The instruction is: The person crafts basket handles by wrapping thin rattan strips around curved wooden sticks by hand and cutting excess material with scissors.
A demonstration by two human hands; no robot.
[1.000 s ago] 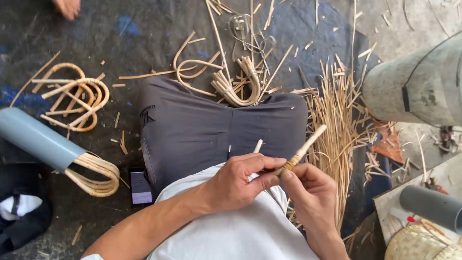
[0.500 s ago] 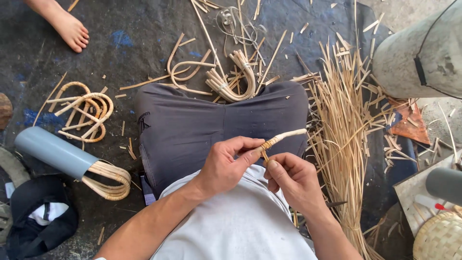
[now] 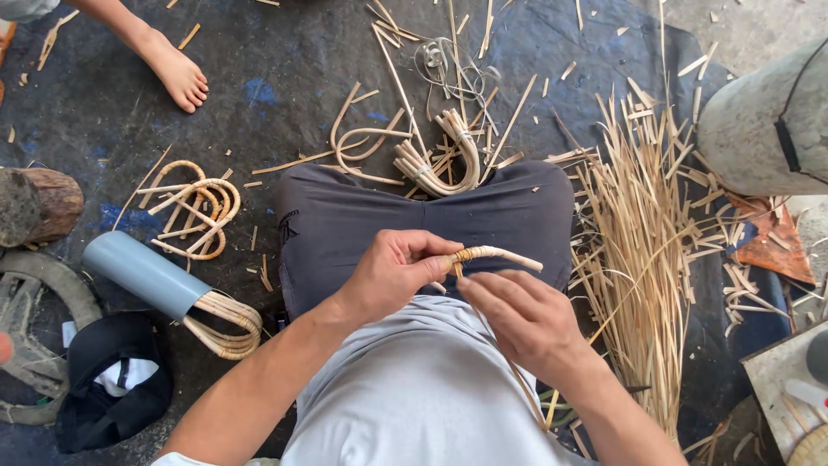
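My left hand [image 3: 398,269] grips a short pale rattan stick [image 3: 498,255] over my lap, its free end pointing right. A thin cane strip [image 3: 466,255] is wound around the stick near my fingers. My right hand [image 3: 526,321] sits just below the stick, pinching the thin strip, which trails down past my wrist. Both hands hover above my dark grey trousers [image 3: 362,220].
A pile of thin cane strips [image 3: 642,259] lies at my right. Bent rattan loops [image 3: 448,160] lie ahead, more loops [image 3: 198,207] at left. A grey pipe [image 3: 142,272] holds curved canes. Another person's bare foot [image 3: 177,73] rests top left. A grey drum [image 3: 768,121] stands at right.
The stick has tilted from pointing up-right to nearly level. My right hand has slid from gripping the stick to below it, pulling the strip. The view has shifted forward.
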